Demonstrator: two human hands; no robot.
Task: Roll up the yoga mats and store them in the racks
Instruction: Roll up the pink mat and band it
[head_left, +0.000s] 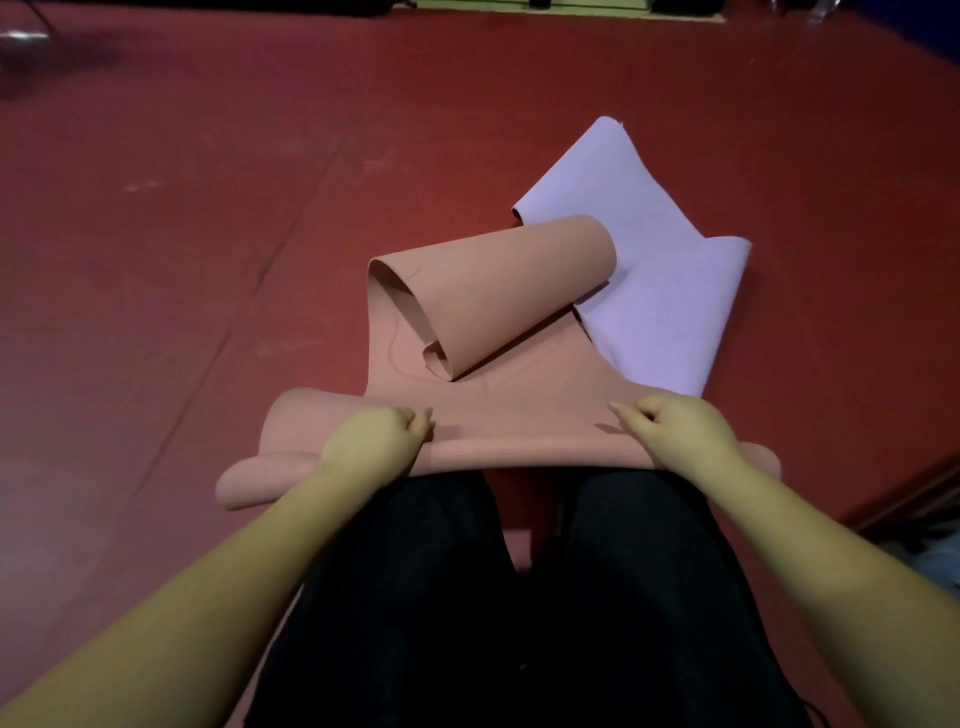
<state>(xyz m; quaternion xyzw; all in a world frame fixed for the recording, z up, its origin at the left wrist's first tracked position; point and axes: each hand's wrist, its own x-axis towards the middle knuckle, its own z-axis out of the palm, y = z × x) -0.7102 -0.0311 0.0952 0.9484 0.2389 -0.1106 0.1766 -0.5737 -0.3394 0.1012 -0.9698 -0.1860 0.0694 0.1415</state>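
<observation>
A pink yoga mat (519, 415) lies on the red floor in front of my knees. Its near end is rolled into a thick roll across my lap. Its far end curls up into a loose cone shape (493, 291). My left hand (379, 436) grips the roll on its left part with curled fingers. My right hand (675, 431) grips the roll on its right part the same way. A lilac yoga mat (649, 249) lies flat and crumpled behind the pink one, to the right, partly under the pink curl.
The red padded floor (208, 234) spreads out to the left and ahead. My dark trouser legs (519, 597) fill the bottom middle. A floor edge (909, 493) drops off at the lower right. Dark objects and a pale strip (571, 8) run along the far edge.
</observation>
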